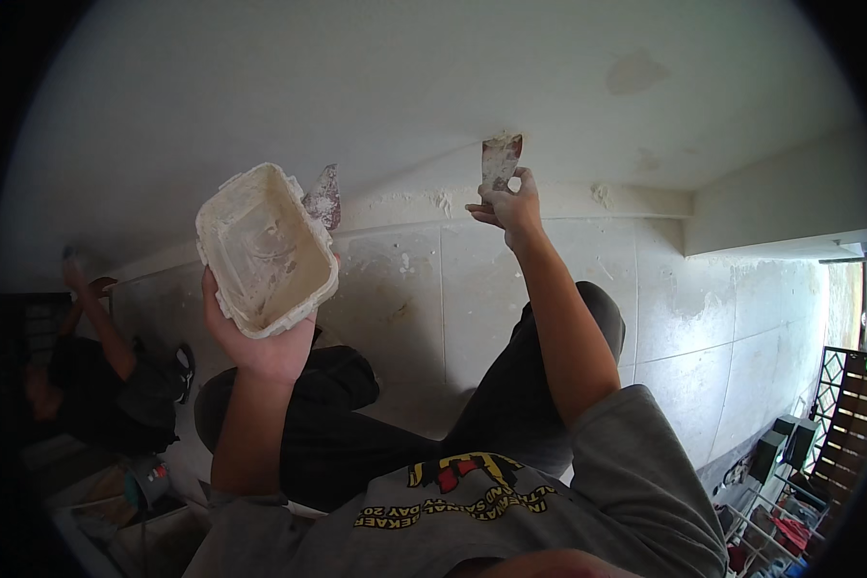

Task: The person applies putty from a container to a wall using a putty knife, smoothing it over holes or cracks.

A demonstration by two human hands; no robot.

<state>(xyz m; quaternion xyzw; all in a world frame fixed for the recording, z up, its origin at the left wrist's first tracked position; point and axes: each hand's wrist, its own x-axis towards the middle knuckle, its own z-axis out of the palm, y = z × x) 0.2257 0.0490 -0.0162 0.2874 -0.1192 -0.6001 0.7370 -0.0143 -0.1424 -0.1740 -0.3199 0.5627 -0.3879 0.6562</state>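
Note:
My left hand point(265, 342) holds up a white rectangular plastic tub point(265, 252), smeared with plaster inside and tilted toward me. A second putty knife blade point(323, 197) sticks up behind the tub's far rim. My right hand point(510, 204) grips a putty knife point(500, 159) and presses its blade against the white wall point(356, 87), just above the rough plaster line at the wall's foot. My knees in dark trousers point(356, 405) are bent below both arms.
Large pale floor tiles point(703, 318) spread below the wall. Another person point(96, 376) in dark clothes crouches at the left, one arm raised to the wall. A rack with small items point(789, 472) stands at the lower right by a dark railing.

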